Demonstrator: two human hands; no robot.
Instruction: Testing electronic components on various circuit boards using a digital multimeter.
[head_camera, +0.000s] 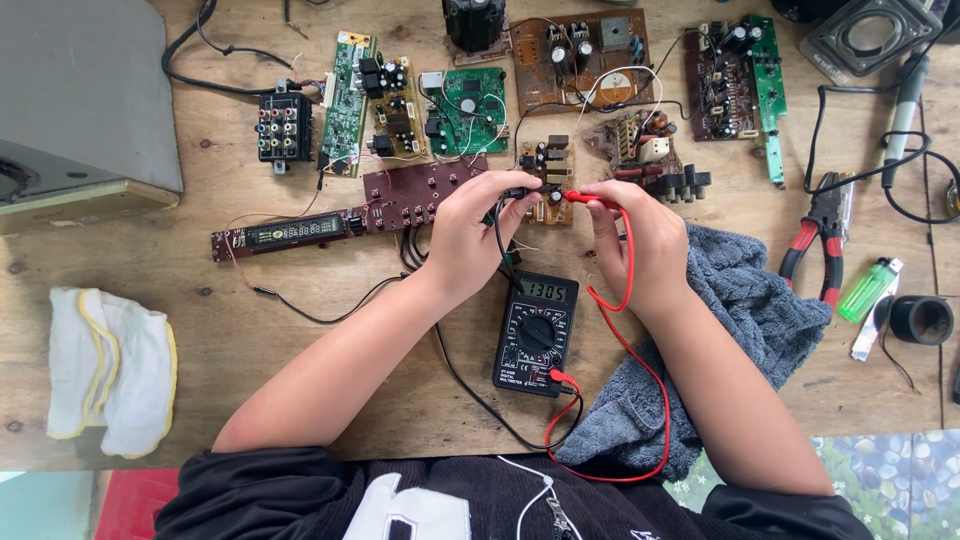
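Observation:
My left hand (468, 240) pinches the black multimeter probe (517, 192), its tip on a small brown circuit board (548, 172). My right hand (632, 240) grips the red probe (588, 198), tip touching the same board. A black digital multimeter (536, 332) lies between my forearms on the wooden table (300, 350), its display lit. Red and black leads loop from the meter up to the probes.
Several circuit boards lie across the back of the table, with a dark red display board (350, 215) at left. A grey towel (740, 310) sits under my right forearm. Red-handled pliers (815, 235), a green lighter (868, 288), black tape roll (920, 320) at right; white cloth (110, 370) left.

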